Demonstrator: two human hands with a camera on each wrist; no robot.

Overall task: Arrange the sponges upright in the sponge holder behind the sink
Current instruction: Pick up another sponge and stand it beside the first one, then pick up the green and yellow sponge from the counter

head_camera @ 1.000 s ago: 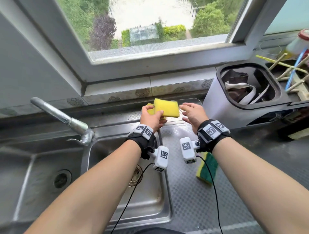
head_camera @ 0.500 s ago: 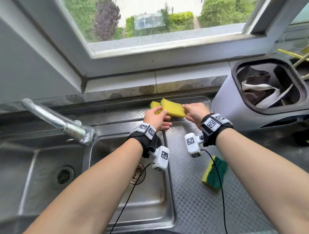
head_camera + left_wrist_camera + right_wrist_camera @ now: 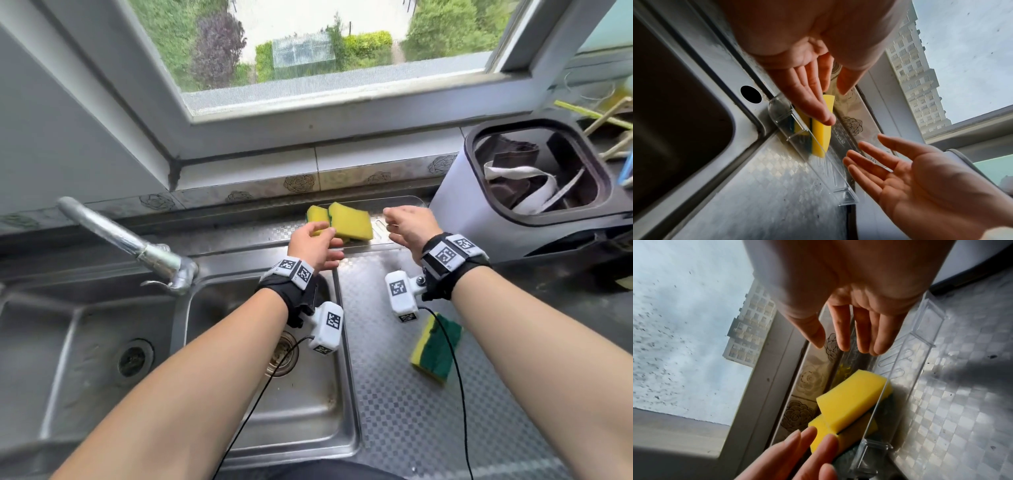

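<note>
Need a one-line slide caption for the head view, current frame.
Both hands, left and right, open beside two sponges in the clear holder; third sponge lies on the drainboard.

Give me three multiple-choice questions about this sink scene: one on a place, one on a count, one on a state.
1. Where does the green-and-yellow sponge outside the holder lie?
A. in the basin
B. on the patterned steel draining board
C. on the windowsill

2. How many yellow sponges stand in the clear plastic holder?
A. one
B. two
C. four

3. How is the right hand?
A. open, holding nothing
B. gripping a sponge
C. on the tap

Answers: 1 B, it lies beside the right forearm; 2 B, two stand side by side in the head view; 3 A, its fingers are spread, clear of the sponges.
</note>
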